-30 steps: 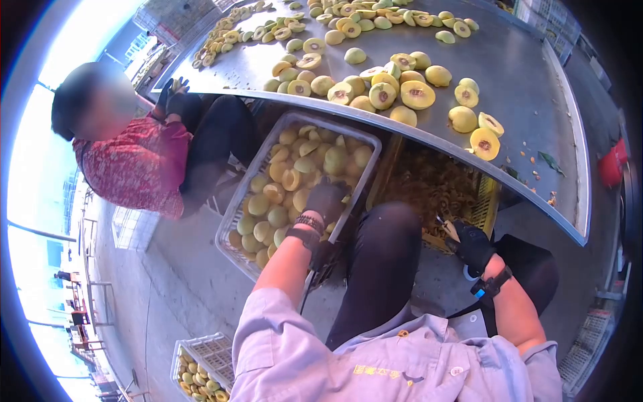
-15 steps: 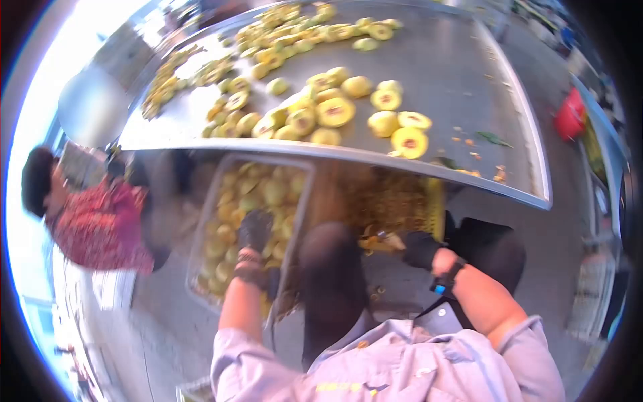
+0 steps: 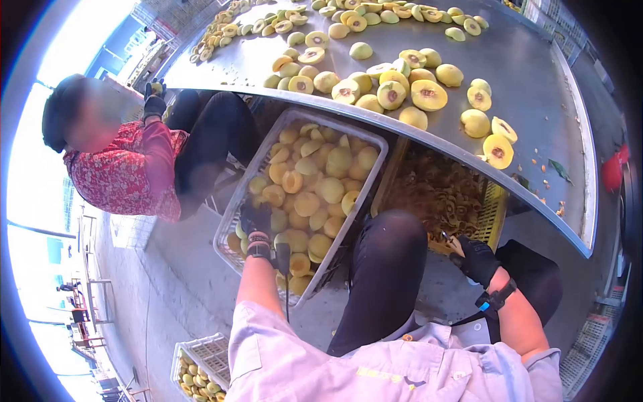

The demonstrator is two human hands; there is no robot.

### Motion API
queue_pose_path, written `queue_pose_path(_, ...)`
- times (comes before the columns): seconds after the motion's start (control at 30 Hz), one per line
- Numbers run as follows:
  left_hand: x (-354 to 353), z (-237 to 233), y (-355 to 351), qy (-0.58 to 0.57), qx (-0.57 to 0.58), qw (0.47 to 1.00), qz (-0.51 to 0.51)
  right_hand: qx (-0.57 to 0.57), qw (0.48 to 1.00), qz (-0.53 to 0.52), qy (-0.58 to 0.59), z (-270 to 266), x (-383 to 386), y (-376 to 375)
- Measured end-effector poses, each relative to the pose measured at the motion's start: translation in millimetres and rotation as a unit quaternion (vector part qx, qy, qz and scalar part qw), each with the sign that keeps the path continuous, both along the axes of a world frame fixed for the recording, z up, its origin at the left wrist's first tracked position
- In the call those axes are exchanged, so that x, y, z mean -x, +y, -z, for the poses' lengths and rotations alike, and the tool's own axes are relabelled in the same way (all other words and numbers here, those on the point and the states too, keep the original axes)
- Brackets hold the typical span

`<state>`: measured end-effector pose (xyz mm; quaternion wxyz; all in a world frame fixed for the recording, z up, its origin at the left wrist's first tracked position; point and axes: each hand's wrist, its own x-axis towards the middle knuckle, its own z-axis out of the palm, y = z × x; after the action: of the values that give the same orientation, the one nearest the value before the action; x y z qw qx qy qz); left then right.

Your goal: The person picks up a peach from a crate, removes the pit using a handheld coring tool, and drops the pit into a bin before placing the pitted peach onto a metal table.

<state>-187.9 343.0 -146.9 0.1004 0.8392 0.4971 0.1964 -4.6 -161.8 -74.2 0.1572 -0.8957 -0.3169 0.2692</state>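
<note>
My left hand (image 3: 256, 220), in a black glove, is low over the left side of a white crate (image 3: 383, 149) full of yellow peach halves (image 3: 307, 204). Its fingers are dark and partly hidden against the fruit. My right hand (image 3: 477, 260), gloved in black with bare fingertips, is closed around a small metal-tipped tool (image 3: 445, 236); most of the tool is hidden in the grip. Just beyond that hand, a yellow crate (image 3: 494, 213) holds brown pits and scraps (image 3: 439, 191).
A metal table (image 3: 516, 74) stretches across the front, bearing cut peaches (image 3: 429, 95), many with pits. At the left a person (image 3: 124, 157) in a red patterned top sits beside the table. Another white crate of fruit (image 3: 201, 368) stands on the floor at lower left.
The view has swung left, so the table, crates and both hands appear farther right. My left hand remains over the peach crate; my right hand still holds the tool.
</note>
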Motion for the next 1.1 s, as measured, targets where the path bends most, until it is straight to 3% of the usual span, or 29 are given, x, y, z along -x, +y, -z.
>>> queue_pose_path(0.1, 9.3, 3.7, 17.7, 0.065, 0.019, 0.994, 0.085, -0.011, 1.000, -0.010, 0.000, 11.3, -2.0, 5.0)
queue_pose_path(0.13, 20.0, 22.1, 28.2, 0.060, -0.043, 0.991, 0.116, -0.040, 0.999, -0.022, 0.001, 14.0, -0.6, 4.3)
queue_pose_path(0.2, 24.8, 23.6, 20.8, 0.082, -0.041, 0.992, 0.083, -0.092, 0.995, -0.021, -0.015, 14.6, -0.1, 6.5)
queue_pose_path(0.23, 13.2, -3.9, 6.4, 0.136, 0.058, 0.987, 0.060, -0.061, 0.998, -0.013, -0.003, 16.3, -2.0, 5.2)
queue_pose_path(0.3, 9.6, 11.2, 18.1, 0.098, 0.023, 0.993, 0.056, -0.005, 1.000, -0.005, 0.023, 9.7, -2.8, 9.7)
queue_pose_path(0.33, 16.2, 29.2, 44.2, 0.072, -0.003, 0.987, 0.144, 0.020, 0.999, -0.009, 0.033, 2.5, -4.1, 13.3)
queue_pose_path(0.37, 10.2, 22.8, 59.5, 0.076, 0.046, 0.977, 0.196, 0.031, 0.999, -0.023, 0.023, -3.9, -4.8, 13.8)
queue_pose_path(0.4, 1.3, 5.6, 66.8, 0.203, 0.024, 0.959, 0.198, 0.040, 0.998, -0.041, 0.016, -10.2, -5.7, 14.8)
queue_pose_path(0.47, -42.2, -38.5, 37.1, 0.365, -0.084, 0.922, 0.094, 0.009, 1.000, 0.000, 0.022, -32.1, -5.7, 16.2)
queue_pose_path(0.5, -62.6, -55.1, 22.3, 0.147, 0.051, 0.972, 0.177, -0.017, 1.000, 0.011, 0.012, -31.9, -4.4, 14.1)
queue_pose_path(0.53, -81.7, -68.7, 5.7, -0.078, 0.187, 0.947, 0.248, -0.042, 0.999, 0.022, 0.002, -31.3, -2.7, 10.9)
queue_pose_path(0.57, -100.4, -81.3, -15.0, -0.296, 0.313, 0.851, 0.301, -0.083, 0.996, 0.007, -0.031, -31.7, -1.9, 6.3)
queue_pose_path(0.6, -119.7, -95.0, -40.6, -0.490, 0.419, 0.690, 0.328, -0.105, 0.993, 0.016, -0.046, -32.9, -1.3, 3.6)
queue_pose_path(0.67, -176.3, -131.1, -118.5, -0.393, 0.410, 0.713, 0.412, -0.148, 0.985, 0.026, -0.081, -36.4, -2.3, 1.4)
queue_pose_path(0.7, -195.3, -159.7, -165.2, -0.273, 0.148, 0.793, 0.524, -0.236, 0.964, 0.046, -0.115, -41.8, -2.2, -1.0)
queue_pose_path(0.73, -212.3, -180.4, -210.9, -0.128, -0.130, 0.792, 0.582, -0.298, 0.940, 0.067, -0.150, -49.1, -2.0, -3.4)
queue_pose_path(0.77, -231.8, -184.6, -250.1, -0.194, 0.190, 0.797, 0.539, -0.357, 0.911, 0.089, -0.186, -58.5, -1.9, -6.9)
queue_pose_path(0.8, -247.0, -186.7, -283.2, -0.236, 0.489, 0.714, 0.442, -0.413, 0.876, 0.109, -0.224, -70.0, -2.2, -10.9)
queue_pose_path(0.87, -300.4, -151.1, -335.7, -0.074, 0.359, 0.775, 0.515, -0.422, 0.852, 0.182, -0.251, -91.7, -10.7, -30.7)
queue_pose_path(1.0, -320.1, -128.4, -375.6, 0.016, -0.003, 0.840, 0.542, -0.449, 0.826, 0.262, -0.218, -102.6, -24.2, -52.4)
queue_pose_path(1.1, -319.9, -134.5, -394.9, -0.039, 0.026, 0.853, 0.520, -0.468, 0.806, 0.285, -0.226, -97.5, -35.6, -63.1)
